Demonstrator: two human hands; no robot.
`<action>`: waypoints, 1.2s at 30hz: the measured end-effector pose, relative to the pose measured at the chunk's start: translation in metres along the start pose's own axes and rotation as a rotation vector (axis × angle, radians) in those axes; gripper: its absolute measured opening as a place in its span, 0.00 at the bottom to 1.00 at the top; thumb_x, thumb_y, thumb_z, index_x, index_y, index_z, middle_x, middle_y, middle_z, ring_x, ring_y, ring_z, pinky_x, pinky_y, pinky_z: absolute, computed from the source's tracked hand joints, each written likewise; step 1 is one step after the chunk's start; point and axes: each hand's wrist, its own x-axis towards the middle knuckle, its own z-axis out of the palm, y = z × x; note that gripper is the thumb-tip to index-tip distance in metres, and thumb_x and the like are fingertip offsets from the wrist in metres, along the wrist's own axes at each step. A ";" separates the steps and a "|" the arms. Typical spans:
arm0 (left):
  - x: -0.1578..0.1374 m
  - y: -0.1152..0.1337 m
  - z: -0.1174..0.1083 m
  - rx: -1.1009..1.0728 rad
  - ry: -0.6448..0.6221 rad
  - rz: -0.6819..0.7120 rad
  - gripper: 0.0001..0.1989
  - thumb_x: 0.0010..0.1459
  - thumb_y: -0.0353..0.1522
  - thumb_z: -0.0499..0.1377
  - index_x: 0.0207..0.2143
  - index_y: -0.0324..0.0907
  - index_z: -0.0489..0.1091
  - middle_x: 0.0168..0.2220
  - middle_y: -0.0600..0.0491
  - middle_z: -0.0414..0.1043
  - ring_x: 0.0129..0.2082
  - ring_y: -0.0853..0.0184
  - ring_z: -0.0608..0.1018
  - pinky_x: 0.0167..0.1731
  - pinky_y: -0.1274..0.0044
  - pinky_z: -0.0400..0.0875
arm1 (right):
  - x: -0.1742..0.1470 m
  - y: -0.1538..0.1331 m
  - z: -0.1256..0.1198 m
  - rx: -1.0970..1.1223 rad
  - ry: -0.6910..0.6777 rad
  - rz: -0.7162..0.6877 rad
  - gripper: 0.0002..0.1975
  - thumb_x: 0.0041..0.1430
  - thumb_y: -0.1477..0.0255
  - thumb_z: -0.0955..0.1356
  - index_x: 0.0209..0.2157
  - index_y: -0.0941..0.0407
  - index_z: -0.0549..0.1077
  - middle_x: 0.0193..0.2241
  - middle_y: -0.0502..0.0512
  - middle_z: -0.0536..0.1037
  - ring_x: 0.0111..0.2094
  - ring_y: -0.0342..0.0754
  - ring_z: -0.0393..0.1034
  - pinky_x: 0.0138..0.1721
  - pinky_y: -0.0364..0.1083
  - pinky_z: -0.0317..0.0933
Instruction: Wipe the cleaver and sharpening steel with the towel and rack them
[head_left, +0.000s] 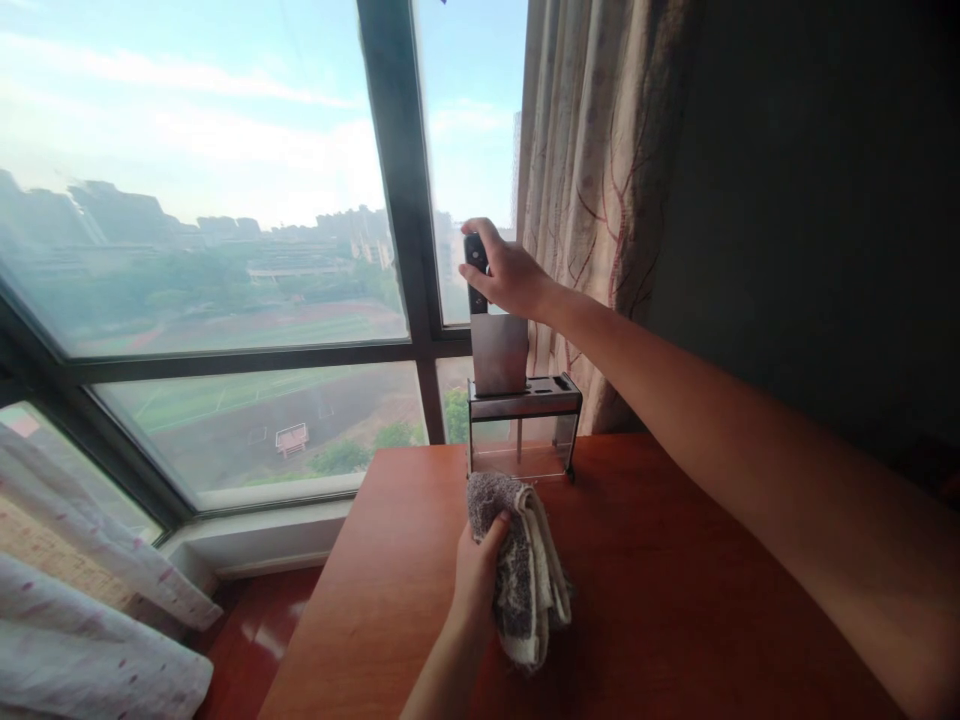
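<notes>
My right hand (pixel 514 275) is closed round the black handle of a kitchen cleaver (pixel 499 352). The cleaver stands upright, its lower blade at the top slots of a clear-sided knife block (pixel 525 403). I cannot tell how deep the blade sits in the slot. Nearer to me, my left hand (pixel 480 560) grips a folded grey and white towel (pixel 529 580) just above the table. The thumb lies over the towel, while the other fingers are mostly hidden.
The knife block stands near the far edge of a reddish wooden table (pixel 390 580). Behind it are a large window (pixel 225 250) and a patterned curtain (pixel 592 180). Another curtain (pixel 90 640) hangs at the lower left, and a dark wall (pixel 810 220) fills the right.
</notes>
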 end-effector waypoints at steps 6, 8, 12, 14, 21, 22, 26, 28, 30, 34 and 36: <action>-0.001 0.002 0.002 -0.008 0.007 -0.020 0.26 0.40 0.43 0.69 0.38 0.35 0.74 0.33 0.44 0.79 0.32 0.58 0.79 0.33 0.72 0.72 | -0.023 0.020 0.016 0.050 -0.046 0.187 0.23 0.61 0.66 0.63 0.55 0.58 0.57 0.37 0.62 0.78 0.33 0.55 0.73 0.35 0.52 0.67; -0.003 0.004 0.003 -0.004 0.005 -0.018 0.25 0.42 0.43 0.69 0.38 0.35 0.74 0.31 0.45 0.79 0.30 0.59 0.79 0.32 0.72 0.72 | -0.034 0.020 0.024 0.066 -0.073 0.205 0.23 0.60 0.65 0.63 0.55 0.58 0.58 0.37 0.62 0.78 0.33 0.56 0.74 0.36 0.53 0.68; -0.006 0.007 0.005 -0.011 0.009 -0.005 0.23 0.42 0.42 0.69 0.38 0.36 0.74 0.31 0.47 0.80 0.31 0.59 0.79 0.33 0.73 0.72 | -0.053 0.016 0.038 0.076 -0.129 0.226 0.24 0.61 0.63 0.63 0.56 0.57 0.58 0.35 0.59 0.78 0.32 0.55 0.74 0.38 0.53 0.67; -0.005 0.007 0.005 -0.016 0.015 -0.012 0.24 0.42 0.42 0.69 0.39 0.36 0.74 0.32 0.46 0.80 0.32 0.59 0.80 0.34 0.73 0.72 | -0.060 0.014 0.043 0.073 -0.145 0.250 0.24 0.62 0.64 0.63 0.57 0.56 0.57 0.34 0.58 0.78 0.31 0.53 0.74 0.39 0.52 0.66; -0.005 0.006 0.004 -0.026 0.031 -0.030 0.24 0.41 0.41 0.70 0.39 0.36 0.74 0.32 0.46 0.80 0.32 0.57 0.80 0.34 0.72 0.72 | -0.076 0.013 0.056 0.081 -0.214 0.296 0.25 0.62 0.64 0.62 0.58 0.57 0.56 0.38 0.60 0.78 0.32 0.53 0.74 0.39 0.50 0.65; -0.005 0.006 0.004 -0.024 0.025 -0.029 0.24 0.42 0.41 0.69 0.39 0.37 0.74 0.32 0.46 0.80 0.33 0.57 0.80 0.35 0.72 0.72 | -0.077 0.014 0.058 0.077 -0.220 0.294 0.25 0.62 0.64 0.62 0.58 0.58 0.57 0.38 0.61 0.78 0.33 0.54 0.74 0.39 0.50 0.65; -0.002 0.003 0.003 -0.023 0.010 -0.030 0.24 0.41 0.42 0.70 0.39 0.36 0.74 0.32 0.46 0.80 0.33 0.58 0.80 0.34 0.72 0.72 | -0.081 0.015 0.065 0.072 -0.244 0.287 0.25 0.61 0.64 0.63 0.57 0.57 0.59 0.38 0.61 0.79 0.37 0.58 0.74 0.41 0.52 0.64; -0.003 0.003 0.004 -0.040 -0.003 -0.041 0.25 0.42 0.42 0.69 0.39 0.36 0.73 0.32 0.46 0.79 0.32 0.58 0.80 0.33 0.72 0.72 | -0.083 0.015 0.067 0.073 -0.252 0.290 0.25 0.61 0.63 0.63 0.57 0.56 0.59 0.38 0.61 0.79 0.38 0.59 0.74 0.41 0.52 0.63; -0.005 0.004 0.005 -0.065 -0.020 -0.051 0.24 0.43 0.42 0.69 0.40 0.36 0.73 0.32 0.47 0.79 0.32 0.58 0.80 0.34 0.72 0.72 | -0.085 0.015 0.069 0.078 -0.260 0.296 0.25 0.61 0.63 0.63 0.57 0.57 0.59 0.37 0.60 0.80 0.36 0.58 0.75 0.40 0.51 0.64; -0.010 0.008 0.007 -0.093 -0.031 -0.078 0.25 0.44 0.42 0.68 0.41 0.36 0.72 0.29 0.48 0.79 0.30 0.58 0.80 0.32 0.72 0.73 | -0.090 0.014 0.072 0.089 -0.281 0.309 0.25 0.61 0.64 0.63 0.57 0.56 0.59 0.36 0.58 0.80 0.34 0.55 0.75 0.38 0.49 0.63; -0.011 0.009 0.008 -0.091 -0.023 -0.090 0.24 0.44 0.42 0.68 0.41 0.36 0.72 0.29 0.48 0.79 0.29 0.58 0.80 0.31 0.72 0.73 | -0.092 0.013 0.072 0.093 -0.290 0.313 0.25 0.60 0.64 0.64 0.57 0.55 0.59 0.36 0.57 0.80 0.34 0.55 0.75 0.38 0.49 0.63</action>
